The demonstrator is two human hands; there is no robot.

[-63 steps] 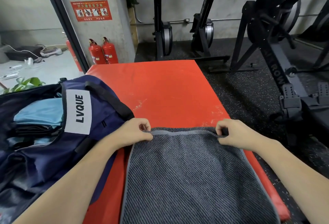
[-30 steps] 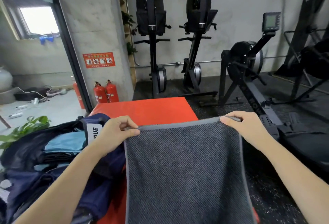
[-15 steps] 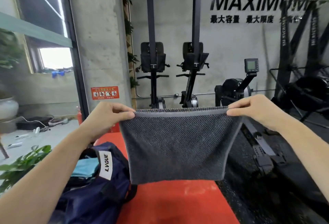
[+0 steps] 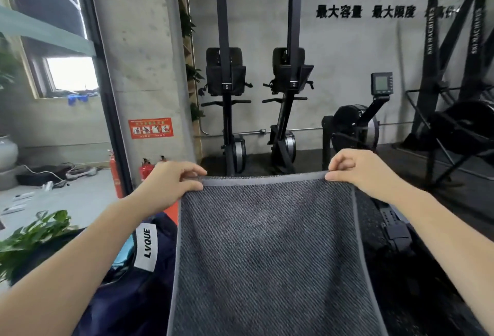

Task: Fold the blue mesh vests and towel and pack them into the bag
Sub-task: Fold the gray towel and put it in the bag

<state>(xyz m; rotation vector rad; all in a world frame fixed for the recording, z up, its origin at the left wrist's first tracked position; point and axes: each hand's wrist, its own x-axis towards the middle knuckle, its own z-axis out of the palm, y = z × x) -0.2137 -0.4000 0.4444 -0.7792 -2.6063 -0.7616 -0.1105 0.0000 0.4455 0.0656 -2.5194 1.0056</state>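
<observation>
A dark grey towel (image 4: 267,250) hangs in front of me, held up by its top edge. My left hand (image 4: 168,186) pinches its top left corner and my right hand (image 4: 355,172) pinches its top right corner. The towel reaches down past the bottom of the view. To its left sits the navy bag (image 4: 133,277) with a white LVQUE label (image 4: 146,247); a sliver of light blue fabric (image 4: 124,252) shows inside it. The towel hides most of the red mat (image 4: 171,214).
Black rowing machines (image 4: 352,132) and ski trainers (image 4: 227,111) stand along the far wall. Red fire extinguishers (image 4: 145,171) stand by the concrete pillar (image 4: 139,68). A green plant (image 4: 32,236) is at the lower left. Dark rubber floor lies to the right.
Both hands lifted the towel off the red mat and held it up high; since half a second ago it hangs lower and longer, covering the mat again.
</observation>
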